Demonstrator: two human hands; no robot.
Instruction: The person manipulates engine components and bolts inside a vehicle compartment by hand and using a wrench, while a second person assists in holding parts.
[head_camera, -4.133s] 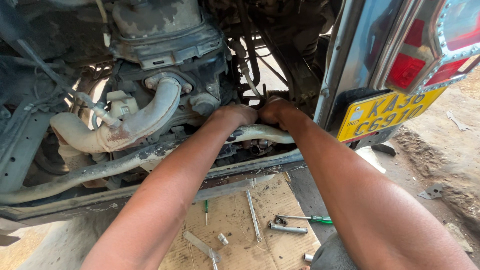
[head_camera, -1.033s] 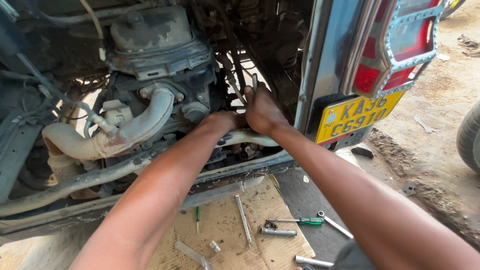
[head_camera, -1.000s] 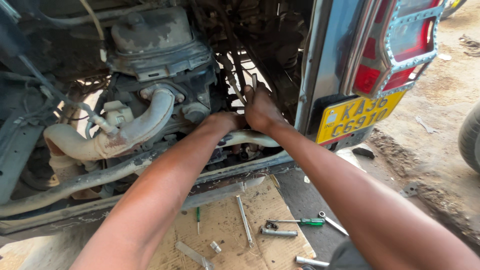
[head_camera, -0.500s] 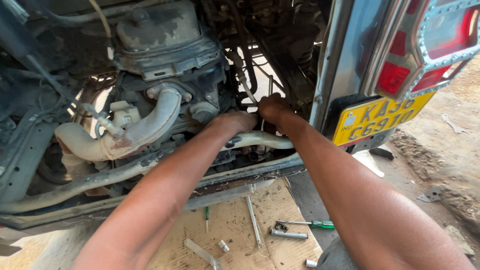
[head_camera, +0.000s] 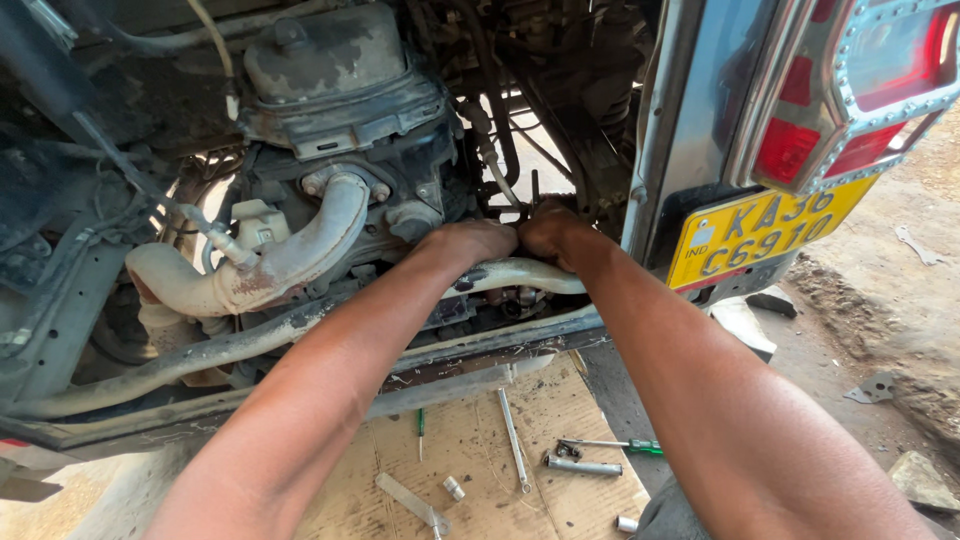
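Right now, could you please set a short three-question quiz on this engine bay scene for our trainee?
1. True or false: both hands rest on the cardboard sheet.
2. What colour is the handle of the screwdriver lying on the cardboard sheet?
3. Which sits nearer the yellow plate: A, the left hand, or B, the right hand?

Key: 1 false, they reach into the engine bay above the pale pipe; 2 green; 3 B.

My hands (head_camera: 520, 238) over pipe (head_camera: 520, 277), engine (head_camera: 340, 90) behind; cardboard (head_camera: 480, 470) below carries tools, plate (head_camera: 765, 235) right.
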